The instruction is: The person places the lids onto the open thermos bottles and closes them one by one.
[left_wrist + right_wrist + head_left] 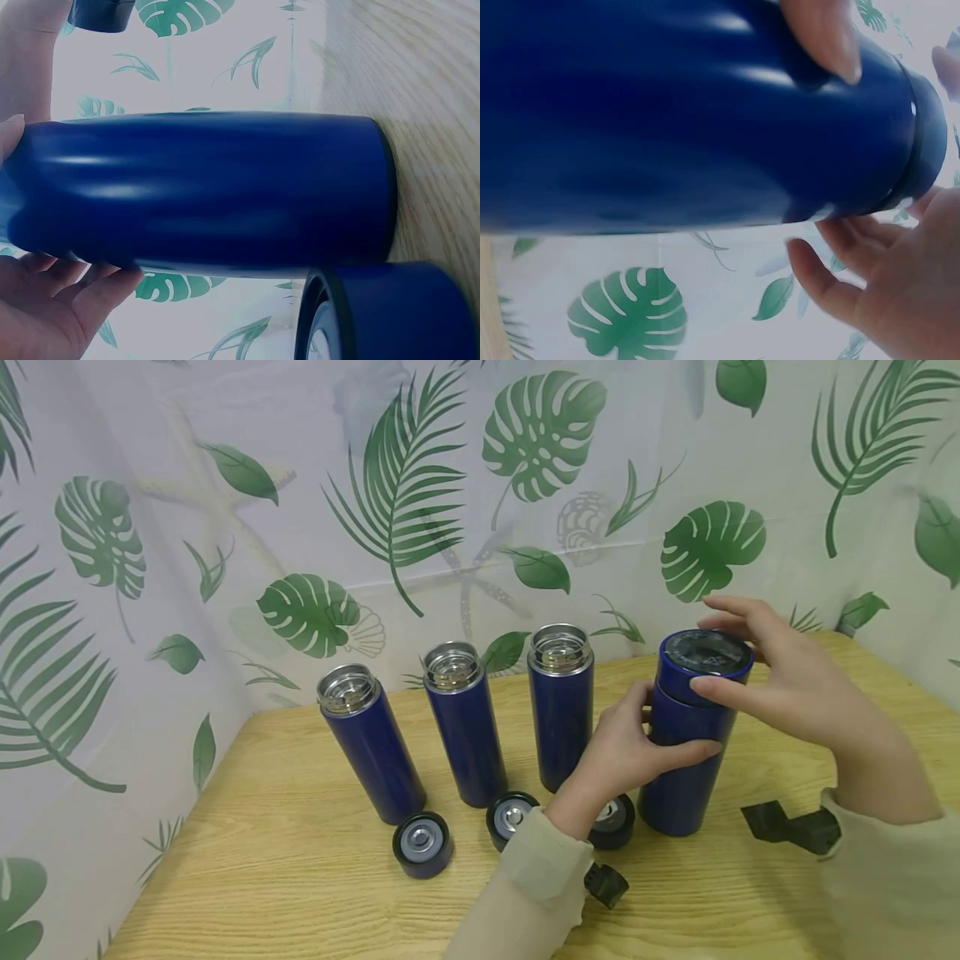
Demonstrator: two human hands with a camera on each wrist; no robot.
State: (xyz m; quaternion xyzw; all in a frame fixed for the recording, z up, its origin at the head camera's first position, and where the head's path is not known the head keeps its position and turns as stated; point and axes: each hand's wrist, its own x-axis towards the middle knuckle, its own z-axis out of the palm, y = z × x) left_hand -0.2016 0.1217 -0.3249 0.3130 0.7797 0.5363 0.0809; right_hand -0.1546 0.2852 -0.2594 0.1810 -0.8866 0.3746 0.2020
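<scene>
A dark blue thermos bottle point(682, 777) stands on the table, its matching lid point(708, 653) on top with a glossy black face. My left hand point(630, 739) grips the upper body, thumb across the front and fingers on the far side. With the thumb on the lid's near side and fingers at its back, my right hand point(795, 681) holds the lid. In the left wrist view the bottle point(225, 195) stretches sideways, base on the wood. The right wrist view shows a thin dark seam between bottle point(667, 127) and lid point(930, 135).
Three lidless blue bottles stand to the left: one bottle point(375, 752) leftmost, a second bottle point(468, 739), a third bottle point(561, 718). Before them lie upturned lids: a left lid point(422, 846), a middle lid point(512, 814) and a right lid point(613, 822), partly behind my left arm.
</scene>
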